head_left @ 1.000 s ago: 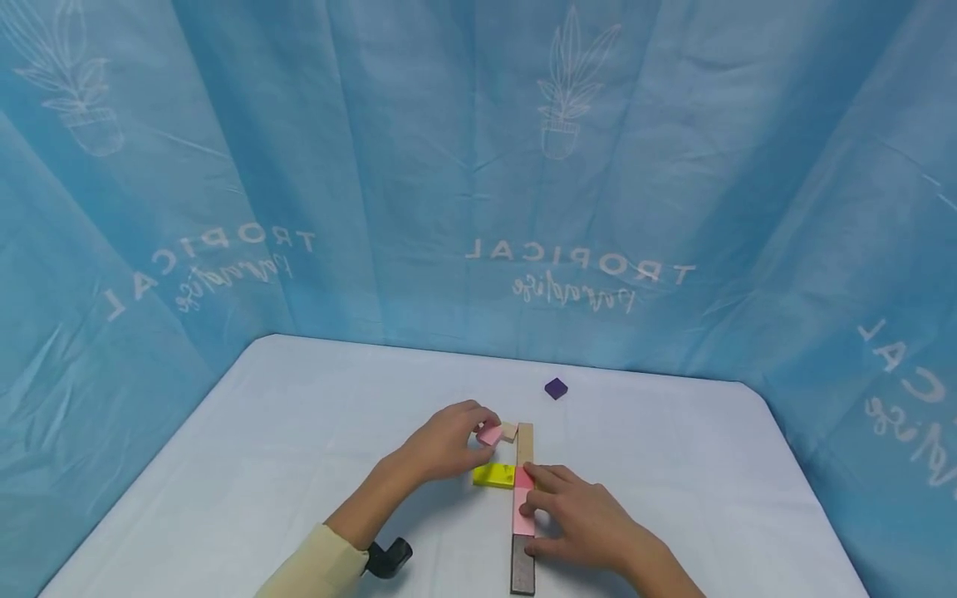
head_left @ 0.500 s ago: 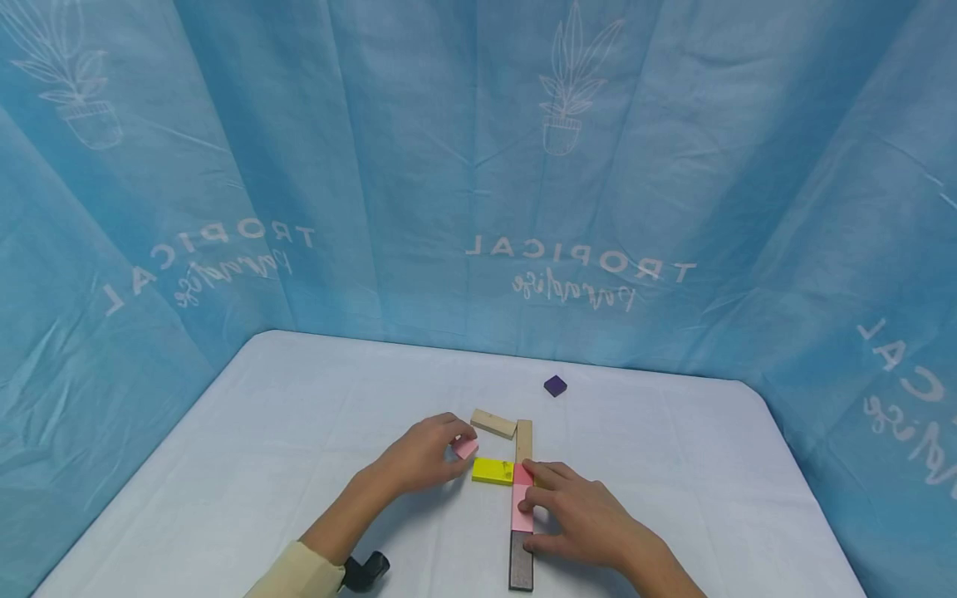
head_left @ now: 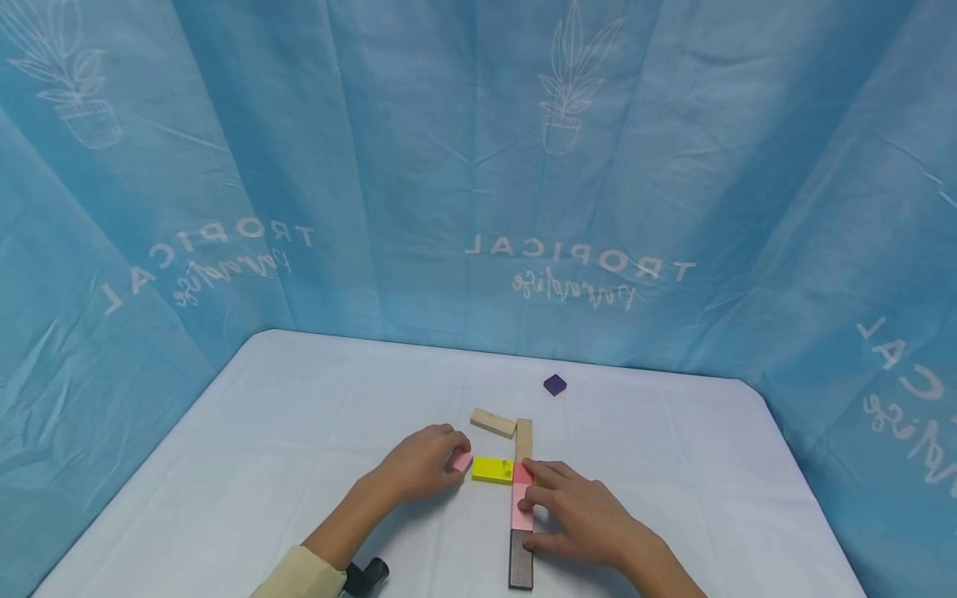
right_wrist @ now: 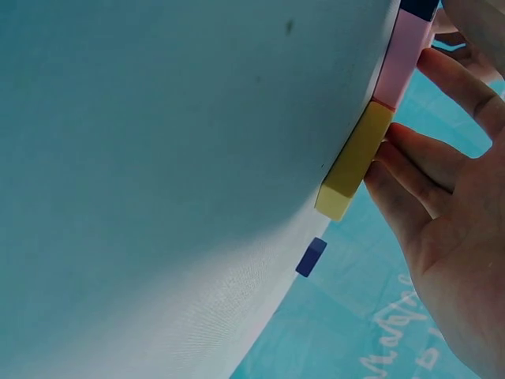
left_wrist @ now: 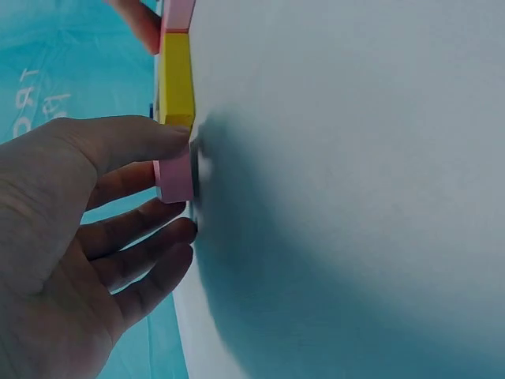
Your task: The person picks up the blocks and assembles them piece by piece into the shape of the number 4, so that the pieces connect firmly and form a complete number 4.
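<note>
My left hand (head_left: 419, 465) pinches a small pink block (head_left: 460, 462) between thumb and fingers, just off the left end of a flat yellow block (head_left: 492, 470). In the left wrist view that pink block (left_wrist: 175, 178) is nearly in line with the yellow one (left_wrist: 177, 79); whether they touch I cannot tell. The yellow block meets a straight row: a plain wooden block (head_left: 524, 440), a red-pink piece (head_left: 522, 475), a light pink block (head_left: 519, 518) and a dark grey block (head_left: 521, 565). Extended fingertips of my right hand (head_left: 583, 515) rest along this row.
A second wooden block (head_left: 493, 423) lies slanted, one end by the row's far end. Farther back sits a dark purple block (head_left: 555, 384). White cloth covers the table (head_left: 336, 399), and a blue printed curtain (head_left: 419, 166) hangs behind and at the sides.
My left hand, with the pink block, has moved left and towards me, from near the slanted wooden block to the yellow block's left end. My right hand stays on the row.
</note>
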A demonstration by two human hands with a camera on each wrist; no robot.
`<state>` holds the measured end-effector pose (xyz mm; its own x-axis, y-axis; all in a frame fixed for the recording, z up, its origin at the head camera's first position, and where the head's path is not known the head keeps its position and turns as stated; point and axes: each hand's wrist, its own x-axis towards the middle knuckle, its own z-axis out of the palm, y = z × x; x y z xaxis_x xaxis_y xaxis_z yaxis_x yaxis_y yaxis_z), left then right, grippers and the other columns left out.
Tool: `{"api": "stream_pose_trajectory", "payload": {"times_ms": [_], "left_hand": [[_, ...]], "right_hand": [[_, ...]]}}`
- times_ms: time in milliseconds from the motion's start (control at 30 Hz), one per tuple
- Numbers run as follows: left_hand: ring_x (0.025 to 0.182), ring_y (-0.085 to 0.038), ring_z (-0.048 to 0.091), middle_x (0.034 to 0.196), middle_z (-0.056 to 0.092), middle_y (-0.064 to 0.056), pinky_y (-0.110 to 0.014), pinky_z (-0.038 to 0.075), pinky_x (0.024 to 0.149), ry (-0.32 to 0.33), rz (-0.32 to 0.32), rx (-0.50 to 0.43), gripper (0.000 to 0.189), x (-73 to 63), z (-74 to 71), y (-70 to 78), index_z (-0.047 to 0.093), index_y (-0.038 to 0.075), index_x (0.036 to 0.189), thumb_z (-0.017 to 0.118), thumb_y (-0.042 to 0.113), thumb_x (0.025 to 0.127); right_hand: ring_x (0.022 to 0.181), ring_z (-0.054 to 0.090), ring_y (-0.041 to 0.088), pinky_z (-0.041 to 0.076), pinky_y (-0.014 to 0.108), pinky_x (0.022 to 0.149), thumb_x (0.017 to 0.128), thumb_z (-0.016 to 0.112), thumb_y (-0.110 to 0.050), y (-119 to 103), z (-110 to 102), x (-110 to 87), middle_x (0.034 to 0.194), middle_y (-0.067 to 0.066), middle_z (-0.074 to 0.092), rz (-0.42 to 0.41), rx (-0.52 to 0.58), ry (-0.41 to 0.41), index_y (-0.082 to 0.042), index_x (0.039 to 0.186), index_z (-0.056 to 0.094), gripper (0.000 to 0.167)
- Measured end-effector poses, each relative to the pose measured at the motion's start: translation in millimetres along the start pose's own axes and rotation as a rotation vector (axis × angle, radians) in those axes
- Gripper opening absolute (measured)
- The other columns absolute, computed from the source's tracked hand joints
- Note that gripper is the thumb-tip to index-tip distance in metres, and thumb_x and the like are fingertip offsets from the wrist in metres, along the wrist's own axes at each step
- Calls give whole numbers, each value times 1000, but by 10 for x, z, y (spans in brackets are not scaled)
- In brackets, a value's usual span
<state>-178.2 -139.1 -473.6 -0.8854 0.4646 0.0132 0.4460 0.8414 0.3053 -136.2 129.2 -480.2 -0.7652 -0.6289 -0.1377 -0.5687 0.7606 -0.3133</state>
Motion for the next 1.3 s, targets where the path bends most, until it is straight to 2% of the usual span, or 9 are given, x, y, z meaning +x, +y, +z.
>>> {"api": "stream_pose_trajectory", "payload": {"times_ms": [433,800,1100,1300], "left_hand": [[87,-12,52,101,61,4,-33,51,82,22,3,53,31,-4,70,0,69,21,106,77,29,78],[98,-16,54,110,61,2,-38,50,87,10,-21,24,34,25,104,11,70,23,110,78,31,78],[104,-18,55,118,60,2,-42,50,87,-85,-30,-5,42,98,59,18,67,29,116,79,34,77],[102,-14,55,113,61,6,-40,49,88,-141,-53,-63,46,143,-1,-27,66,27,118,80,35,75]], "right_hand": [[132,36,21,49,56,81,78,62,-68,15,9,-3,150,-5,36,-3,-7,10,-46,109,62,37],[132,36,21,49,55,82,79,61,-68,21,0,-16,151,-5,35,-4,-7,11,-46,109,62,37],[131,37,21,49,54,83,79,62,-67,30,4,-38,151,-4,35,2,-12,16,-45,109,62,37],[131,37,20,50,53,81,80,61,-67,43,16,-29,151,-5,35,-25,-13,38,-45,111,62,38]]}}
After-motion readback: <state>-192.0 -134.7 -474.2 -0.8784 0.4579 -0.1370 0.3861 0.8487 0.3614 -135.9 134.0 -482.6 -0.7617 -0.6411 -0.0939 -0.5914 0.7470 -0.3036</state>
